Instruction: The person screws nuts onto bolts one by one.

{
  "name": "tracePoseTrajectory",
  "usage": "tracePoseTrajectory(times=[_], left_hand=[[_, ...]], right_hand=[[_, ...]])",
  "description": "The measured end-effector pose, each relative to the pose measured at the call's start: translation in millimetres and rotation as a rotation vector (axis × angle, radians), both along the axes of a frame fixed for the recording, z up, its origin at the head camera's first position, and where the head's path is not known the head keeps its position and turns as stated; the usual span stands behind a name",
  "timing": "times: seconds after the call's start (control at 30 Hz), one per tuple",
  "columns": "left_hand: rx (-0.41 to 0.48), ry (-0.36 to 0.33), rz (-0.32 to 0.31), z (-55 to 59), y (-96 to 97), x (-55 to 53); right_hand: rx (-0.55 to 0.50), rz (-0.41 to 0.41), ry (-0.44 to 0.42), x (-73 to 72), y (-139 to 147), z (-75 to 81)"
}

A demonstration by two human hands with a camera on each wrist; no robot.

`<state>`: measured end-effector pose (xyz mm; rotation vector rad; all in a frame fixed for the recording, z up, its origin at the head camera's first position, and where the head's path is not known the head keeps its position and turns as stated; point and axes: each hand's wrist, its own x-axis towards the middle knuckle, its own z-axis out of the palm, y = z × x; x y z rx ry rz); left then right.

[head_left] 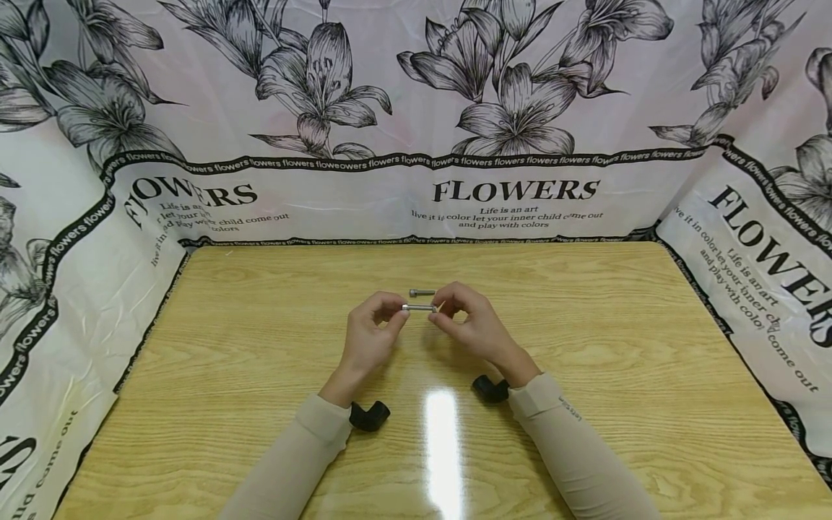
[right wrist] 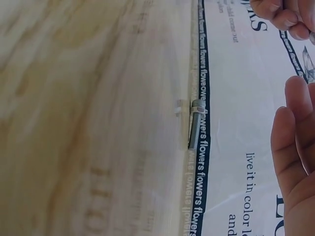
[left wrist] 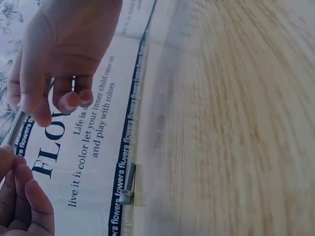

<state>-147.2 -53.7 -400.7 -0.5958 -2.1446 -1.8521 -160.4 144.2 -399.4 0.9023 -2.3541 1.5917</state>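
Note:
A silvery bolt (head_left: 419,308) with a threaded shaft lies level between the two hands, just above the table. My left hand (head_left: 372,334) pinches its left end between thumb and fingers. At the other end, the thumb and fingertips of my right hand (head_left: 477,323) pinch it; a small bright piece shows there, too small to make out. Behind the held bolt a second bolt (head_left: 421,292) lies on the table, its head to the left. In the left wrist view this second bolt (left wrist: 127,184) shows a thicker ring beside its head.
The hands work over a wood-grain table (head_left: 260,310). Black curved pieces (head_left: 369,416) sit at both wrists. A white floral cloth (head_left: 351,202) hangs behind the table and along both sides. Light glares off the table's near middle.

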Motion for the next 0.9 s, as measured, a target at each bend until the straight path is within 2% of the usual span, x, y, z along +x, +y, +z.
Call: tracePoseTrajectory(times=[0.33,0.47,0.6,0.7,0.9], left_hand=[[0.004,-0.016,-0.002,0.7,0.8,0.6],[0.003,-0.007,-0.005,0.5,0.7,0.7],[0.004,0.0,-0.005,-0.9,0.3,0.5],[0.005,0.008,-0.006,-1.5,0.3,0.5],[0.002,0.012,-0.003,-2.2,-0.2,0.9]], right_hand=[[0.047,-0.05,0.064,-0.5,-1.2,2.2],[0.052,-0.067,-0.014,2.0,-0.8,3.6],[0.037,-0.034,-0.066,2.6,-0.8,3.0],[0.035,-0.012,-0.038,2.1,-1.9,2.8],[0.055,-0.019,0.02,2.4,-3.3,3.6]])
